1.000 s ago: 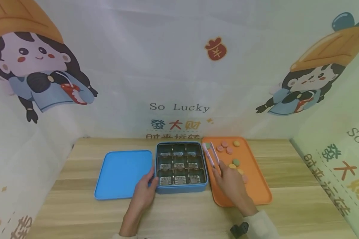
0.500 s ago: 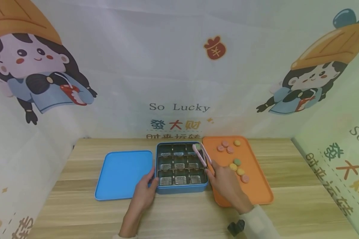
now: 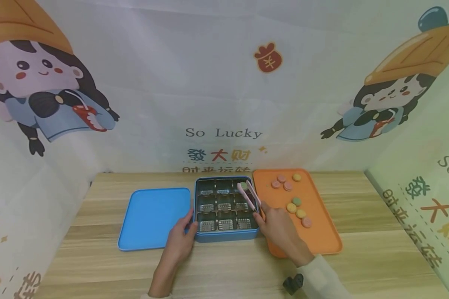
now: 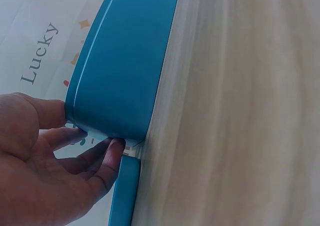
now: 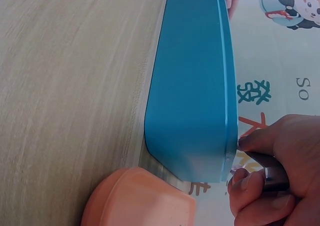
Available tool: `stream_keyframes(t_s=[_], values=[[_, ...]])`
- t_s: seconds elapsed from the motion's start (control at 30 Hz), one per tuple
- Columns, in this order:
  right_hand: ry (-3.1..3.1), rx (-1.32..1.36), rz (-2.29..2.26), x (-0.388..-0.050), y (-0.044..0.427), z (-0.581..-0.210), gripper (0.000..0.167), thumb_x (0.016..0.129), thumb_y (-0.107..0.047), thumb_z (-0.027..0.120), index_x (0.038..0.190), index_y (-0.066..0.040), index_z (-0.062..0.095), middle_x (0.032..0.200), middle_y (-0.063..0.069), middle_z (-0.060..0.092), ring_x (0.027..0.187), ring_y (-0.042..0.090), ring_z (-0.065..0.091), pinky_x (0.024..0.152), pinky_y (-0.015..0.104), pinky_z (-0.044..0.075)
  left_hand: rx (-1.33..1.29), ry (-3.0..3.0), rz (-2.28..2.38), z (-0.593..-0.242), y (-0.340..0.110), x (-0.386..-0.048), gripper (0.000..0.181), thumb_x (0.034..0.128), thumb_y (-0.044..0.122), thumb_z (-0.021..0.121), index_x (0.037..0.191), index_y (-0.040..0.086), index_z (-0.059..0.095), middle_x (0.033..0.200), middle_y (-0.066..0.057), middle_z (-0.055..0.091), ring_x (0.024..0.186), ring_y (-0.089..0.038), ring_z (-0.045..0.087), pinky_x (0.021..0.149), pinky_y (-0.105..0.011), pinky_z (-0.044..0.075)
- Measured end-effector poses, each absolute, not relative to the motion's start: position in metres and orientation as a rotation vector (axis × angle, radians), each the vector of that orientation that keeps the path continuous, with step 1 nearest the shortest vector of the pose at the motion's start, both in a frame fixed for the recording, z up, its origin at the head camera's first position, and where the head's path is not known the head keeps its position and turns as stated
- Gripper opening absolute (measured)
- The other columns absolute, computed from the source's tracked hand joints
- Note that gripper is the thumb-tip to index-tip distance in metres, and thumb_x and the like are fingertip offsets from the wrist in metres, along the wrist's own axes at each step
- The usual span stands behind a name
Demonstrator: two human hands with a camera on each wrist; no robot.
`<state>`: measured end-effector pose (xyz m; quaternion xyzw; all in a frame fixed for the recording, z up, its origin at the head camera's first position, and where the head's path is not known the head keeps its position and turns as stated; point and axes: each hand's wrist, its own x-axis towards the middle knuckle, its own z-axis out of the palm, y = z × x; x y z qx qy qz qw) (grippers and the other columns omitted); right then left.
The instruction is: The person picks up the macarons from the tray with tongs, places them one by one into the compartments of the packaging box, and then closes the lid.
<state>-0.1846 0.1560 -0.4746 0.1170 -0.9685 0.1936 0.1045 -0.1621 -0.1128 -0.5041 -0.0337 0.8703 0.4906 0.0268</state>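
Note:
My left hand (image 3: 181,236) touches the left side of a blue box (image 3: 226,236) with thumb and fingertips. In the left wrist view the thumb lies at the rim and the fingers at the side wall. A dark insert with several compartments (image 3: 224,202) fills the box. My right hand (image 3: 278,228) grips pink-armed tongs (image 3: 246,199), whose handle looks dark in the right wrist view. Between the tong tips is a green macaron (image 3: 244,186), over the back right compartment; whether it touches the insert cannot be told.
Right of the box lies an orange tray (image 3: 321,236) with several pink, yellow and green macarons (image 3: 291,207). A blue lid (image 3: 153,218) lies flat to the left. A printed cloth (image 3: 224,95) stands behind the wooden table (image 3: 217,270).
My right hand has carried the tongs and the green macaron leftward from the orange tray to over the box's back right compartment. The left hand has stayed at the box.

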Motion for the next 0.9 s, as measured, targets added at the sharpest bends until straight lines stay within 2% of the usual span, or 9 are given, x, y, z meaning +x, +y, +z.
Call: stream_keyframes(t_s=[0.53,0.9], values=[[-2.881,0.338,0.564,-0.1846,0.1557,-0.4745,0.021,0.093,-0.025,0.069,0.090,-0.008,0.058,0.054,-0.002,0.041,0.044,0.013,0.040,0.038,0.024,0.027,-0.116,2.676,1.532,-0.5050,-0.1134,-0.1633,0.053,0.1031,0.019,0.049,0.152,0.006,0.037,0.144,-0.028,0.048,0.135,-0.044,0.043,0.111,-0.058,0.034],[-2.882,0.351,0.588,-0.1844,0.1568,-0.4757,0.021,0.093,-0.025,0.069,0.091,-0.007,0.058,0.054,-0.003,0.041,0.043,0.011,0.040,0.038,0.023,0.027,-0.091,2.694,1.522,-0.5059,-0.1136,-0.1625,0.053,0.1027,0.017,0.049,0.151,0.003,0.037,0.143,-0.029,0.048,0.136,-0.045,0.042,0.112,-0.057,0.034]])
